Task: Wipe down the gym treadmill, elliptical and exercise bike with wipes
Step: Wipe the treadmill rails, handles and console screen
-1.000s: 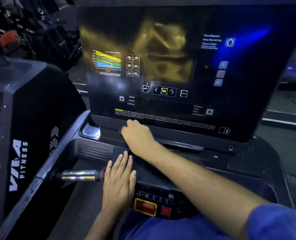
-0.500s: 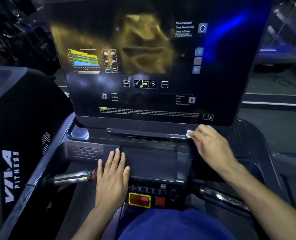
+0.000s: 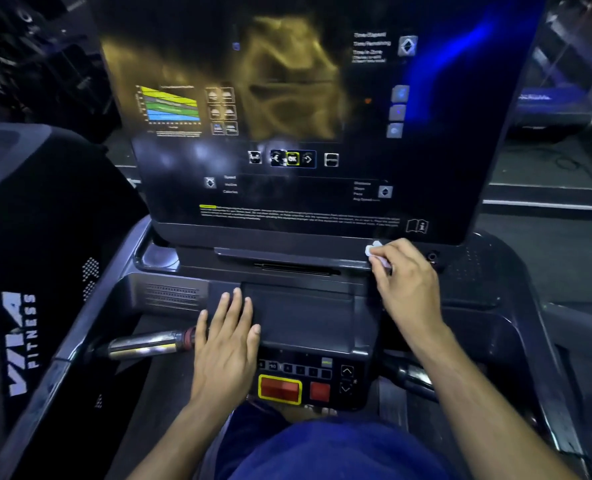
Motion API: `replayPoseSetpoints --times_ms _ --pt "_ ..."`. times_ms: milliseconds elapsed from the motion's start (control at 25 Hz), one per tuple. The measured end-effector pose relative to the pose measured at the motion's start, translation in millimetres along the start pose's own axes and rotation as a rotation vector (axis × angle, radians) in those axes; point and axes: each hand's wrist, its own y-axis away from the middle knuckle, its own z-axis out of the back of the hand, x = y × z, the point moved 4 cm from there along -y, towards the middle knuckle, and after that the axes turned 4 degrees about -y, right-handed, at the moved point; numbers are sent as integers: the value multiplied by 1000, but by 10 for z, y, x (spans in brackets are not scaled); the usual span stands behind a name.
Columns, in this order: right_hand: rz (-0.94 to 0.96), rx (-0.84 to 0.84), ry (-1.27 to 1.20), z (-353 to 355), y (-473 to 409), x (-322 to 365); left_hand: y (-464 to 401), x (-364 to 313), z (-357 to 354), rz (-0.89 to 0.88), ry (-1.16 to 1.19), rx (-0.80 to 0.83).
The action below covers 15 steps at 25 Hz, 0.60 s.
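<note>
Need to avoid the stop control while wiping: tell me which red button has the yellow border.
The larger red button on the left, nearer the left hand. The smaller red button beside it has no border.

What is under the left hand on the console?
The left hand lies flat, fingers straight, on the dark grey plastic console panel; the covered part cannot be seen. No wipe shows beneath it.

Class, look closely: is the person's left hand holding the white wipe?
No. The left hand lies flat and empty on the console, while the right hand pinches the white wipe.
</note>
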Motion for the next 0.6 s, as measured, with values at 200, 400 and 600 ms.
replayPoseSetpoints --times_ms 200,400,600 --pt "164 154 -7 -546 -313 696 51 93 37 -90 -16 45" --pt "313 365 16 -1333 -419 1447 93 275 23 -169 17 68" --pt "396 438 15 -2087 -526 2212 204 596 -16 -275 175 89"
